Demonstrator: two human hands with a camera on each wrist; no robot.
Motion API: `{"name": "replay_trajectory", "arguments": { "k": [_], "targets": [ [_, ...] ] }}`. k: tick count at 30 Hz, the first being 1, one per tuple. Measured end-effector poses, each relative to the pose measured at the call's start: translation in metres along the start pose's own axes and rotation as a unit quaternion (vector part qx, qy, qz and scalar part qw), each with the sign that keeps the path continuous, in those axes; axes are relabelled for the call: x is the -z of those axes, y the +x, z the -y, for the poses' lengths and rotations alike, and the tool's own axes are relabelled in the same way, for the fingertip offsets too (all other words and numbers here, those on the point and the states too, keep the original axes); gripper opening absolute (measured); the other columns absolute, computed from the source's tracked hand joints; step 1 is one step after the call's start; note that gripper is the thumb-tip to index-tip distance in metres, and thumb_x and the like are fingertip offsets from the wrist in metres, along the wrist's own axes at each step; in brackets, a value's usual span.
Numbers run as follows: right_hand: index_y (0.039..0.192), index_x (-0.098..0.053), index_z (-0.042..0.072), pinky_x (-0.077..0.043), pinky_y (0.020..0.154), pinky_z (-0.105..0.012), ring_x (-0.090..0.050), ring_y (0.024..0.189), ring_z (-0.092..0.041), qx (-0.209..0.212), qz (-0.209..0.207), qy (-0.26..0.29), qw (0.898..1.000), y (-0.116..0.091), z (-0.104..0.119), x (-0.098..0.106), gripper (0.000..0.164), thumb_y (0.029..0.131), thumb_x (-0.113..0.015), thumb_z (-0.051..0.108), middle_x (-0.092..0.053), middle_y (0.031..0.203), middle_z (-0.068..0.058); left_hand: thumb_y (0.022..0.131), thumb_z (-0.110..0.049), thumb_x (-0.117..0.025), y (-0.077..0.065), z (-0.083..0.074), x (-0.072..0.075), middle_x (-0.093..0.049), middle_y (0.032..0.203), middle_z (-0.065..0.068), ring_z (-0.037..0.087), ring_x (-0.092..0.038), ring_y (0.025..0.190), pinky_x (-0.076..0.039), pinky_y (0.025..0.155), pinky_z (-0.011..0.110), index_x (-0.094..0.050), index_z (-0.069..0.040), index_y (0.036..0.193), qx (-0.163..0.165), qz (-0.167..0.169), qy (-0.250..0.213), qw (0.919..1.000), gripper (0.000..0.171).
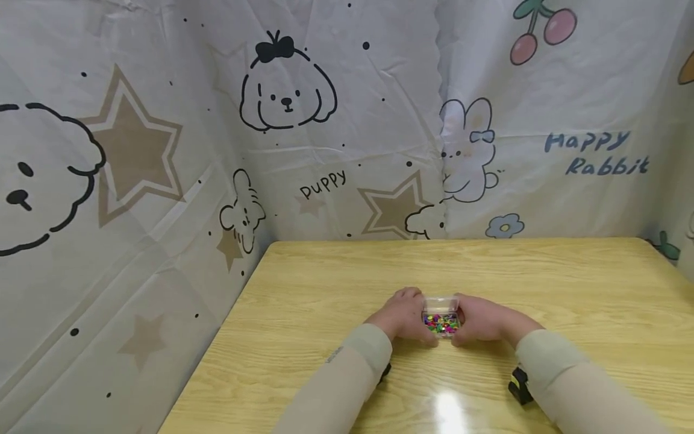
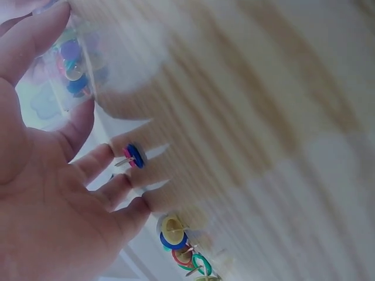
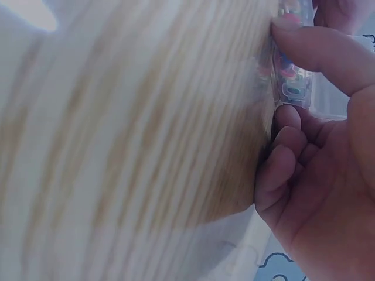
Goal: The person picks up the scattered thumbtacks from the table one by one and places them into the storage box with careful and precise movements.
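Note:
A small clear plastic box (image 1: 441, 334) of colourful thumbtacks (image 1: 440, 322) sits on the table between both hands, its hinged lid (image 1: 440, 304) open at the back. My left hand (image 1: 406, 316) holds the box's left end; in the left wrist view the thumb and index finger are on either side of it, the other fingers touching the tabletop. The right hand (image 1: 482, 318) grips the opposite end, thumb on the front wall and fingers curled at the table. Near the left fingertips lie a loose blue and pink thumbtack (image 2: 134, 156) and several more loose tacks (image 2: 174, 231).
The wood-grain table (image 1: 314, 277) is bounded at the back and left by a printed white curtain (image 1: 347, 120). A black wrist device (image 1: 520, 386) shows under the right sleeve. A bright reflection lies on the tabletop near me.

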State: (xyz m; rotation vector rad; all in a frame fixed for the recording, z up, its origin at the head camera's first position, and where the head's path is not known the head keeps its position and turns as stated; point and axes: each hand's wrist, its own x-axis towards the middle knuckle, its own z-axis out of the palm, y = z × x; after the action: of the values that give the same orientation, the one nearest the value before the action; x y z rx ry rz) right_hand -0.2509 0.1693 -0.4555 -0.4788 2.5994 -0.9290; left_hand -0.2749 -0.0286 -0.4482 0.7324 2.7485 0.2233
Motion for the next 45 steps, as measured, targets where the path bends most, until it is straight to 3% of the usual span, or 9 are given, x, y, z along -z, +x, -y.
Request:
{"name": "replay_trajectory", "arguments": {
  "k": [6,10,14,17,20,23,27,32,45],
  "targets": [
    [0.108,-0.052,0.008,-0.045,0.08,-0.039,-0.05,0.082,-0.016,-0.02,-0.001,0.004,1.0,0.003,0.0,-0.001,0.054,0.064,-0.083,0.014,-0.058,0.096,-0.001,0.062,-0.06,-0.08,0.002,0.003,0.002,-0.032,0.146,-0.003,0.017,-0.024,0.131,-0.031,0.105,0.036,-0.054,-0.022,0.121,0.002,0.009,-0.027,0.9996,0.075],
    [0.108,-0.052,0.008,-0.044,0.076,-0.037,-0.049,0.08,-0.017,-0.027,-0.005,0.005,1.0,0.004,-0.002,-0.001,0.054,0.065,-0.083,0.014,-0.057,0.093,-0.002,0.064,-0.06,-0.079,0.003,0.01,0.008,-0.046,0.129,-0.003,0.013,-0.039,0.114,-0.042,0.092,0.032,-0.055,-0.019,0.107,-0.023,0.018,-0.076,0.9967,0.064],
    [0.107,-0.052,0.008,-0.042,0.069,-0.036,-0.048,0.075,-0.018,-0.024,-0.003,0.009,1.0,0.002,-0.002,-0.001,0.053,0.065,-0.083,0.016,-0.055,0.088,-0.003,0.08,-0.051,-0.071,-0.001,0.022,0.014,-0.05,0.106,-0.002,0.013,-0.049,0.08,-0.047,0.066,0.031,-0.054,-0.015,0.106,-0.037,0.03,-0.162,0.9857,0.047],
    [0.106,-0.052,0.008,-0.042,0.067,-0.036,-0.047,0.073,-0.018,-0.03,-0.005,0.011,0.999,0.002,0.0,-0.003,0.053,0.065,-0.084,0.017,-0.055,0.086,-0.003,0.095,-0.04,-0.057,-0.005,0.032,0.018,-0.053,0.105,-0.002,0.012,-0.053,0.07,-0.047,0.064,0.033,-0.055,-0.016,0.114,-0.036,0.019,-0.189,0.9811,0.031],
    [0.107,-0.052,0.008,-0.043,0.071,-0.037,-0.048,0.075,-0.018,-0.038,-0.011,0.012,0.999,0.003,0.001,-0.005,0.054,0.064,-0.084,0.018,-0.056,0.088,-0.002,0.101,-0.031,-0.045,-0.01,0.038,0.022,-0.058,0.105,-0.004,0.01,-0.055,0.077,-0.049,0.072,0.034,-0.059,-0.019,0.112,-0.044,-0.014,-0.144,0.9885,0.022],
    [0.107,-0.052,0.009,-0.043,0.071,-0.037,-0.048,0.075,-0.018,-0.044,-0.015,0.009,0.999,0.004,0.002,-0.006,0.054,0.064,-0.084,0.018,-0.057,0.089,-0.002,0.102,-0.026,-0.044,-0.015,0.041,0.025,-0.061,0.102,-0.008,0.005,-0.051,0.085,-0.048,0.082,0.031,-0.064,-0.021,0.106,-0.058,-0.041,-0.057,0.9959,0.021],
    [0.107,-0.052,0.008,-0.042,0.07,-0.036,-0.048,0.075,-0.018,-0.047,-0.015,0.005,0.999,0.003,0.002,-0.007,0.054,0.064,-0.084,0.018,-0.056,0.088,-0.002,0.099,-0.023,-0.051,-0.02,0.043,0.025,-0.062,0.089,-0.012,0.003,-0.052,0.076,-0.05,0.075,0.029,-0.066,-0.021,0.097,-0.075,-0.058,0.023,0.9953,0.015],
    [0.109,-0.051,0.008,-0.042,0.071,-0.037,-0.048,0.075,-0.018,-0.046,-0.017,0.008,0.999,0.003,0.003,-0.006,0.055,0.065,-0.084,0.017,-0.056,0.089,-0.002,0.094,-0.022,-0.059,-0.021,0.043,0.019,-0.06,0.077,-0.015,0.003,-0.05,0.066,-0.049,0.065,0.027,-0.064,-0.022,0.089,-0.076,-0.076,0.088,0.9903,0.007],
    [0.108,-0.051,0.008,-0.04,0.066,-0.035,-0.046,0.075,-0.019,-0.057,-0.003,0.028,0.998,0.002,0.003,-0.006,0.055,0.064,-0.083,0.013,-0.054,0.089,-0.004,0.088,-0.024,-0.066,-0.02,0.042,0.009,-0.054,0.067,-0.013,0.007,-0.047,0.061,-0.044,0.054,0.029,-0.058,-0.026,0.071,-0.055,-0.068,0.139,0.9864,0.019]
  ]
}}
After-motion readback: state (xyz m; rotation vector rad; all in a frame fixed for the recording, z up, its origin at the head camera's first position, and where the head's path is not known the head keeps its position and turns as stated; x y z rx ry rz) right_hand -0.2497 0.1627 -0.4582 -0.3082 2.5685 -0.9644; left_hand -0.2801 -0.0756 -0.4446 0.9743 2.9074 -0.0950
